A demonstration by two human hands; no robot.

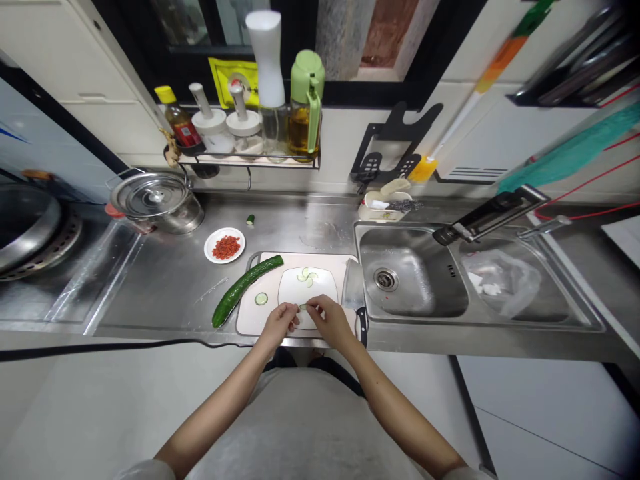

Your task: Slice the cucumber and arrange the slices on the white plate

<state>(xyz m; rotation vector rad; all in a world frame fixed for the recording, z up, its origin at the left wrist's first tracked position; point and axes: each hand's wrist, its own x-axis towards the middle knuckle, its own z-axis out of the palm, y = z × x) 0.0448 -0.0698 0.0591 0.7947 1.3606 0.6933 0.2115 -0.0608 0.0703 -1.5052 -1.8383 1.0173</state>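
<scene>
Above the near part of a white plate (pixel 324 281), my left hand (pixel 281 323) and my right hand (pixel 327 320) meet with closed fingers. A thin cucumber slice (pixel 303 307) is pinched between their fingertips. Several pale green cucumber slices (pixel 307 277) lie on the plate in a curved, flower-like pattern. The plate rests on a light cutting board (pixel 250 320). One round cucumber slice (pixel 261 299) is on the board, left of the plate. A long cucumber (pixel 245 287) lies across the board's left edge. The kitchen knife (pixel 354 287) is at the board's right side, its black handle towards me.
A small dish (pixel 209 253) of red bits and a cucumber end (pixel 250 219) stand behind the cucumber. A lidded steel pot (pixel 175 207) is at the back left. The sink (pixel 415 293) is right of the board, under a black faucet (pixel 480 223). Seasoning bottles line a wall rack (pixel 255 160).
</scene>
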